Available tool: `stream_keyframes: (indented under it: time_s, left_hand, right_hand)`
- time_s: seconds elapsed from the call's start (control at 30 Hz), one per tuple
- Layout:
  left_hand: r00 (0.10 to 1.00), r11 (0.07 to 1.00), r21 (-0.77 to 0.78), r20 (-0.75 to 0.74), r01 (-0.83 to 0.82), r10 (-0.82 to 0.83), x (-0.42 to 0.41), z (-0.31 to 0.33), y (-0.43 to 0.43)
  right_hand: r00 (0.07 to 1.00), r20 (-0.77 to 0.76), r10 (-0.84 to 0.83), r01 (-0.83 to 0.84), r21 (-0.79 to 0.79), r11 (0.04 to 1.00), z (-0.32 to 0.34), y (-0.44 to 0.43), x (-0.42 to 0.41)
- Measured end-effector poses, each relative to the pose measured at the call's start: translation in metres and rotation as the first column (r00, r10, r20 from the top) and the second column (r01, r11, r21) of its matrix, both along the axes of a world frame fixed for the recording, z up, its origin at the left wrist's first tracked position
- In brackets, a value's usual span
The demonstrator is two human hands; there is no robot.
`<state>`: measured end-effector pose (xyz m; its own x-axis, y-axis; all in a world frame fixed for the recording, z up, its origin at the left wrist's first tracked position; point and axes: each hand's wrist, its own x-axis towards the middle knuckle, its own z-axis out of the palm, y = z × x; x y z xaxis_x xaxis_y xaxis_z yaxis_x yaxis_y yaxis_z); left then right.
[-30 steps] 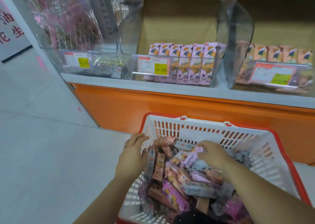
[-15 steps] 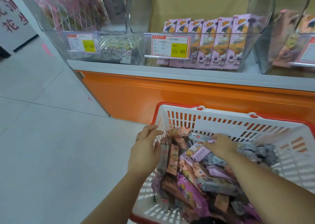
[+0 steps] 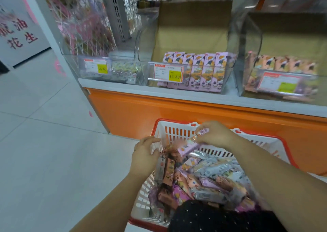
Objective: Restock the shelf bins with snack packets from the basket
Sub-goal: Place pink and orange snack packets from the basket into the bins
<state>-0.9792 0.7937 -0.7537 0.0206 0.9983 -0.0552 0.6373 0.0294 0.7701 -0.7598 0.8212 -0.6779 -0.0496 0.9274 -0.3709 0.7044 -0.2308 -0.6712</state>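
A shop: clear plastic bins (image 3: 146, 37) line a shelf (image 3: 194, 97) over an orange base (image 3: 141, 115). Each bin carries a price tag (image 3: 167, 72), 1 reading 15.80, before rows of identical snack packets (image 3: 203, 69). A red-rimmed shopping basket (image 3: 177, 132) sits before the shelf, beside a tiled floor (image 3: 44, 143).

The shelf (image 3: 177, 96) is a pale ledge set on an orange base panel (image 3: 141, 115). Three clear bins stand on the ledge side by side.

- The left bin (image 3: 70, 62) holds small pale packets (image 3: 123, 69).
- The middle bin (image 3: 228, 83) holds a row of upright pink packets (image 3: 200, 69).
- The right bin (image 3: 242, 69) holds orange packets (image 3: 283, 63), which are blurred.

Each bin front carries a price tag (image 3: 168, 71). The tiled floor (image 3: 44, 152) extends left of the base panel. The basket (image 3: 177, 131) sits in front of the base panel, its underside hidden.
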Motion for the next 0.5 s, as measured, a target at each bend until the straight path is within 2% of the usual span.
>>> stream_keyframes:
  time_s: [0.1,0.2,0.27,0.37,0.43,0.5]
  left_hand:
    - [0.987,0.997,0.051,0.153,-0.055,0.047,0.011,0.036,-0.01]
    - [0.912,0.99,0.032,0.394,-0.14,0.117,0.022,0.078,-0.02]
    - [0.839,0.989,-0.007,0.529,-0.145,0.126,0.029,0.103,-0.024]
    - [0.74,0.993,-0.065,0.663,-0.095,0.114,0.037,0.135,-0.028]
    - [0.698,0.996,-0.059,0.71,-0.074,0.094,0.043,0.154,-0.028]
    - [0.661,0.996,-0.03,0.746,-0.086,0.079,0.048,0.167,-0.027]
  right_hand:
    - [0.994,-0.106,0.02,-0.012,0.079,0.997,0.047,-0.011,-0.007]
    - [0.962,-0.269,-0.044,0.093,0.175,0.98,0.08,-0.027,-0.011]
    - [0.887,-0.448,-0.115,0.232,0.216,0.948,0.093,-0.037,-0.016]
    - [0.729,-0.655,-0.198,0.402,0.176,0.898,0.099,-0.046,-0.031]
    - [0.663,-0.72,-0.203,0.439,0.154,0.885,0.102,-0.05,-0.042]
    - [0.641,-0.748,-0.17,0.445,0.183,0.877,0.103,-0.049,-0.052]
